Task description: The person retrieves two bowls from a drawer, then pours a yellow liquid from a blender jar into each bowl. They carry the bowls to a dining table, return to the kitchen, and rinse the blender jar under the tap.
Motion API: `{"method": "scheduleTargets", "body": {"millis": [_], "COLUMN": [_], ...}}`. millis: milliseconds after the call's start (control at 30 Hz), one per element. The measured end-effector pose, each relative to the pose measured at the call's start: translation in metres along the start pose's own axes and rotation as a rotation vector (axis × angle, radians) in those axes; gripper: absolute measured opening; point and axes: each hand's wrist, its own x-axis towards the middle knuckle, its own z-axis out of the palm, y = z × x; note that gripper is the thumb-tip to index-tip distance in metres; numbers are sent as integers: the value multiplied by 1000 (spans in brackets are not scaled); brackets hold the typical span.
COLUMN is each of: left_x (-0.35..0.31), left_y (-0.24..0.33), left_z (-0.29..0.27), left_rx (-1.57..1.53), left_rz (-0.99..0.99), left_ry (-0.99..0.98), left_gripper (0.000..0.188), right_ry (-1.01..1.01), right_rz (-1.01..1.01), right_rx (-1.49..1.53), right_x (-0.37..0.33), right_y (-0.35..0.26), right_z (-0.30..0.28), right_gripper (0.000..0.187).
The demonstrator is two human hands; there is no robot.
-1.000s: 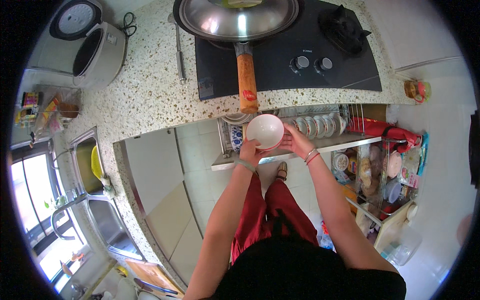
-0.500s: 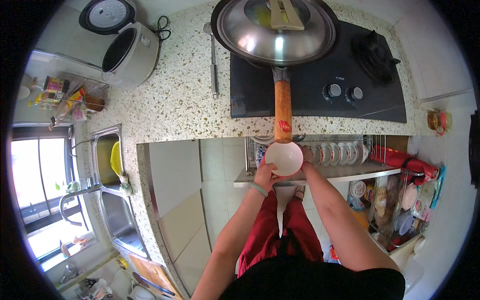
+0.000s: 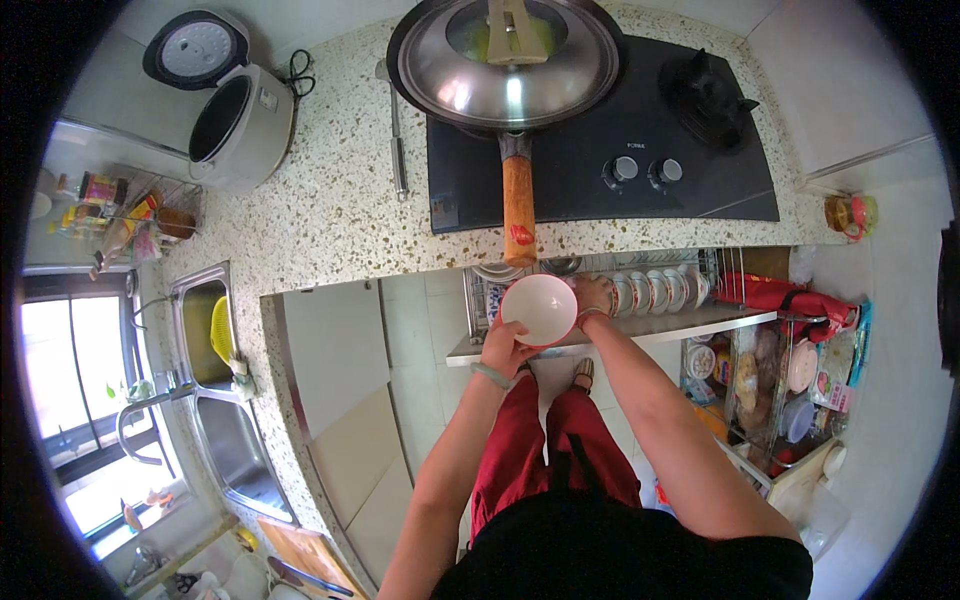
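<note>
A white bowl (image 3: 540,309) with a red rim is tilted toward me above the pull-out drawer's front. My left hand (image 3: 507,345) grips its lower left edge, thumb over the rim and fingers behind it. My right hand (image 3: 594,293) reaches into the drawer just right of this bowl, at the left end of a row of white bowls (image 3: 655,290) with red-patterned rims standing on edge. Its fingers are small and partly hidden, so I cannot make out whether they grip one. The wire dish rack (image 3: 708,272) holds the row.
Overhanging the drawer is the wooden handle (image 3: 519,210) of a lidded wok (image 3: 505,85) on the black hob (image 3: 600,190). A spatula (image 3: 398,150) and an open rice cooker (image 3: 240,125) are on the speckled counter (image 3: 340,220). A double sink (image 3: 240,450) lies left; a stocked pull-out basket (image 3: 745,385) stands right.
My right hand, mostly hidden beside the bowl before, now shows farther right against the standing bowls. My left hand still holds the bowl. The whole view has shifted slightly.
</note>
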Motion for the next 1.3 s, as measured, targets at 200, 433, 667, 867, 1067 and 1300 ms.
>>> {"method": "scheduleTargets", "body": {"millis": [200,433,667,867,1067,1300], "left_x": [-13,-45,-80,-105,-116,-123], "left_y": [-5,-7,-8,4,16,35], "left_z": [1,4,5,23,31,32], "left_rx": [-27,-126,-145,-113,-88,-42], "left_rz": [12,-13,-44,-10,41,88], "left_ry": [-117,-207,-294,-331,-302,-324], "left_gripper": [64,69,67,63,58,59], "right_ry": [54,-94,-357,-408,-337,-300], "right_rz": [75,286,98,57,38,-23], "right_rx": [469,1168,2261,2454,2510,2454], "right_x": [-17,-61,-140,-178,-189,-179], "right_y": [50,100,133,117,101,95], "right_z": [-47,-72,-104,-123,-145,-166], "right_gripper": [61,52,50,61,48,54]}}
